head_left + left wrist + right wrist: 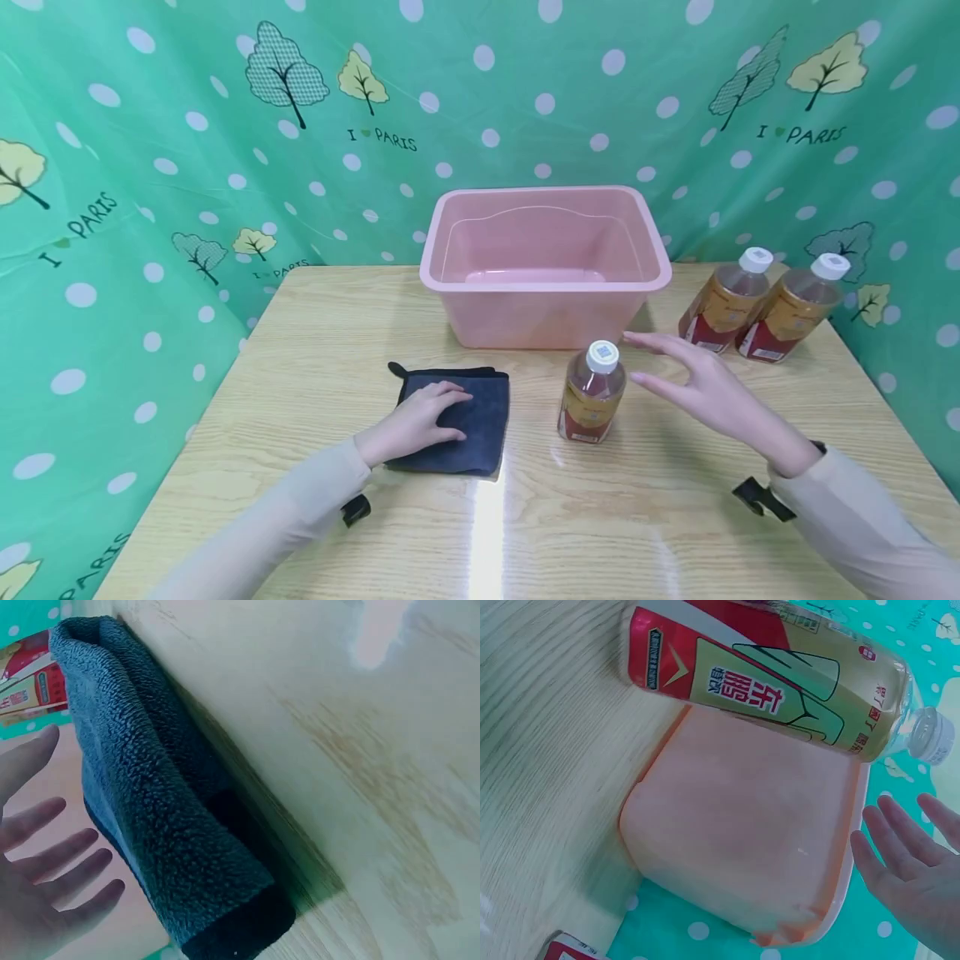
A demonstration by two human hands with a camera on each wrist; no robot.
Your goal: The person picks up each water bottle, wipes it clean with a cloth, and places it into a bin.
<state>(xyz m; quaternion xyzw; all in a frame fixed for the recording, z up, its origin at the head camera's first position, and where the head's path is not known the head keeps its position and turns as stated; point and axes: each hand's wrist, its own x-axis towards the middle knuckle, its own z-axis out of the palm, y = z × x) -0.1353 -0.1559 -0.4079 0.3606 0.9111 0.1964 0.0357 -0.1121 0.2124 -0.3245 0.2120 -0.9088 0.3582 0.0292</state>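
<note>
Green curtain (491, 90), dotted white and printed with trees, hangs behind and beside the pale wooden worktop (300, 375) that I watch from afar. Left of the worktop's middle lies a dark towel (483, 425), folded into a rough square, with a small loop (397, 369) at its far left corner. From the head view I see the left hand (420, 421) over the towel, fingers loosely spread and gripping nothing; whether it touches the fabric, I cannot tell. Right of the towel, and apart from it, one bottle (590, 404) stands upright, white cap on, its label yellow above and red below. Just beside it I have the right hand (693, 379) held wide, thumb and fingers parted, with nothing in it. My right wrist view shows the label large, bearing Chinese characters. Behind that bottle, toward the back of the worktop, sits a pink bin (540, 317), its open top upward. Farther right, two more bottles (722, 308) with white caps stand side by side. Both forearms wear light sleeves (862, 508), with black mounts (763, 498) near the wrists.
</note>
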